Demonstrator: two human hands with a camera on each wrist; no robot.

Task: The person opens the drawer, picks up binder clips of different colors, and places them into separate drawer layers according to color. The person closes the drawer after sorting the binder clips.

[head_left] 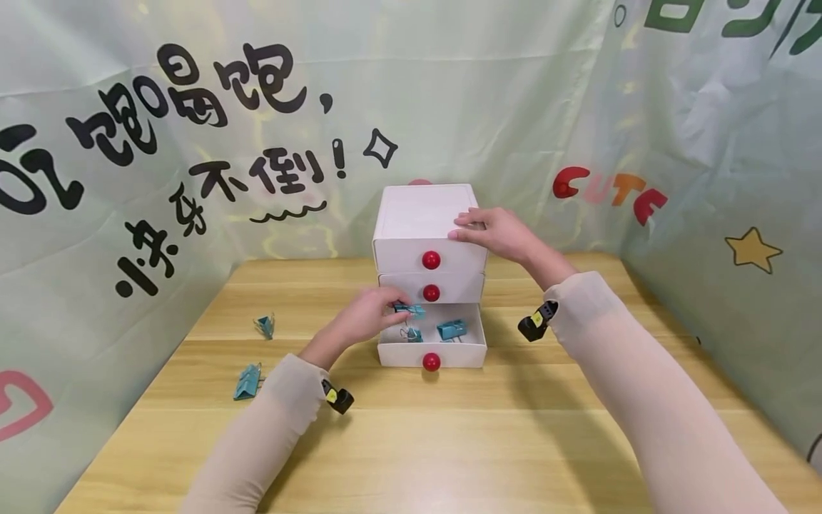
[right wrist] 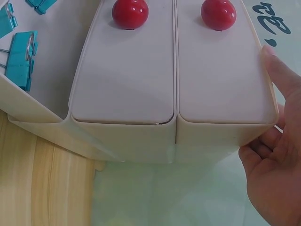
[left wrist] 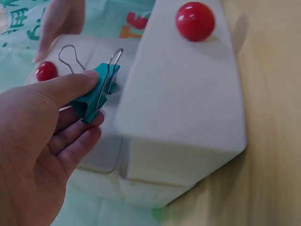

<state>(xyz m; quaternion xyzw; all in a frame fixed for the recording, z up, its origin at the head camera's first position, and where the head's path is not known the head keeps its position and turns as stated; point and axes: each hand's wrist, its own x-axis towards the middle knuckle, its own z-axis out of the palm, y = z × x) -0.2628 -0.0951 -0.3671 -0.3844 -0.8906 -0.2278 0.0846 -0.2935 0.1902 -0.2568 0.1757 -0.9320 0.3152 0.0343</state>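
My left hand (head_left: 366, 314) pinches a teal binder clip (left wrist: 94, 96) between thumb and fingers, above the pulled-out bottom drawer (head_left: 398, 354) of a white drawer box (head_left: 424, 207). The clip's wire handles stick up in the left wrist view. Inside that drawer lie more teal clips, one (head_left: 452, 329) to the right and another (head_left: 414, 335) below my left fingers. My right hand (head_left: 497, 232) rests on the box's top right edge, fingers extended over the top. In the right wrist view its thumb (right wrist: 277, 70) touches the box edge.
Two teal clips, one farther back (head_left: 265, 326) and one nearer (head_left: 247, 382), lie on the wooden table (head_left: 411, 442) to the left. The upper drawers, with red knobs (head_left: 431, 260), are closed. A printed cloth (head_left: 488, 107) hangs behind the table and along its sides.
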